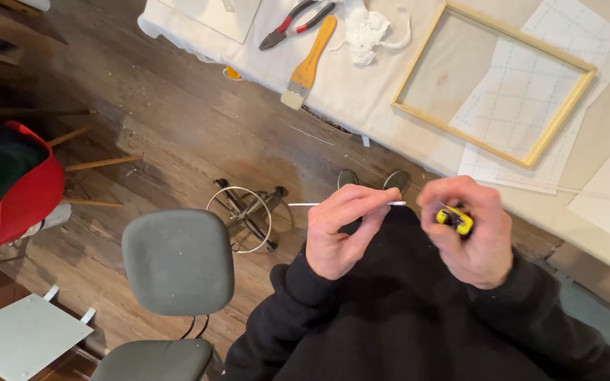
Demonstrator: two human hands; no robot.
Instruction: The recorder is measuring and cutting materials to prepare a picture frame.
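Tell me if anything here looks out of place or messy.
Mostly tidy. A crumpled white rag lies bunched on the table beside the paintbrush, whose bristles hang past the table edge. The left hand pinches a thin white stick; the right hand grips a yellow tool.

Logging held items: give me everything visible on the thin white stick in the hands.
The thin white stick is a slender, straight rod, white all over, plain with no visible marks; its material cannot be told. It lies roughly level, crosswise in front of the person's dark sweater, above the wooden floor. The left hand pinches it between fingertips near its middle; its free left end juts out past the hand. Its right end reaches toward the right hand, which holds a small yellow-and-black tool; contact there cannot be told.
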